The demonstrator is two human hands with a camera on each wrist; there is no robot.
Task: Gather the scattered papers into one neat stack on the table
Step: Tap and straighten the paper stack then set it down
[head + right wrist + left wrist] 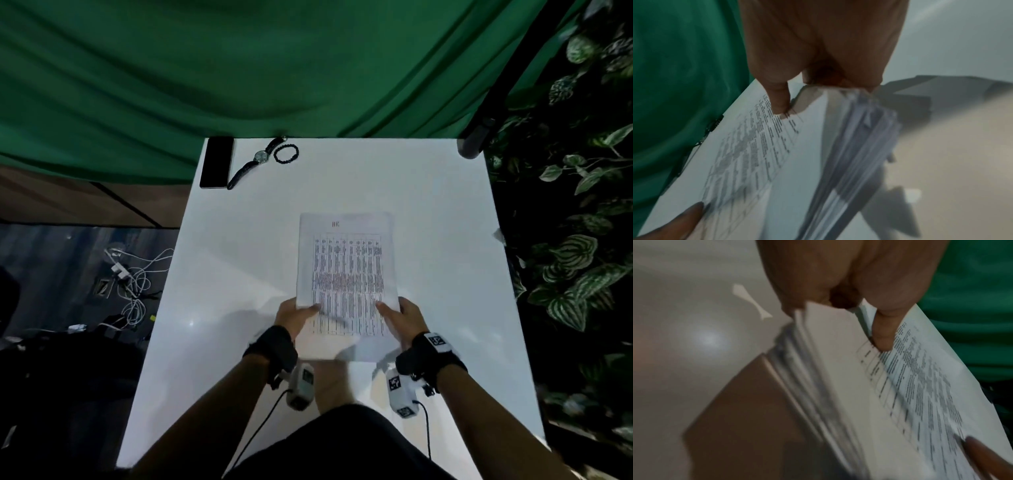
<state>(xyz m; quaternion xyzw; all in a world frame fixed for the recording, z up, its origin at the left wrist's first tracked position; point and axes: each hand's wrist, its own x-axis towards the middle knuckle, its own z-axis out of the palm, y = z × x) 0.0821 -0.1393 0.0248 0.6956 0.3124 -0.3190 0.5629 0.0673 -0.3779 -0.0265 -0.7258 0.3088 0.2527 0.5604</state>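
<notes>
1. Papers (346, 270) are gathered into one stack, printed table face up, held over the middle of the white table (445, 240); the far end of the stack points toward the far edge, and whether that end touches the surface cannot be told
2. Left hand (294, 317) grips the near left side of the stack, thumb lying on the top sheet and fingers underneath; the left wrist view shows the thumb (882, 331) pressed on the printed page and the sheet edges fanned slightly below it
3. Right hand (404, 320) grips the near right side of the same stack in the same manner; the right wrist view shows the thumb (780, 99) on the top sheet, with the layered, blurred edges of the papers beside it
4. Both wrists carry black straps with small white camera units
5. Black phone (216, 162) lies at the far left corner of the table, close to the left edge
6. Wristwatch (257, 162) lies just beside the phone, strap stretched out diagonally
7. Black bead bracelet (286, 153) lies just beside the watch, near the far edge
8. Green cloth (239, 68) hangs behind the far edge; leafy plants (575, 260) stand along the right edge
</notes>
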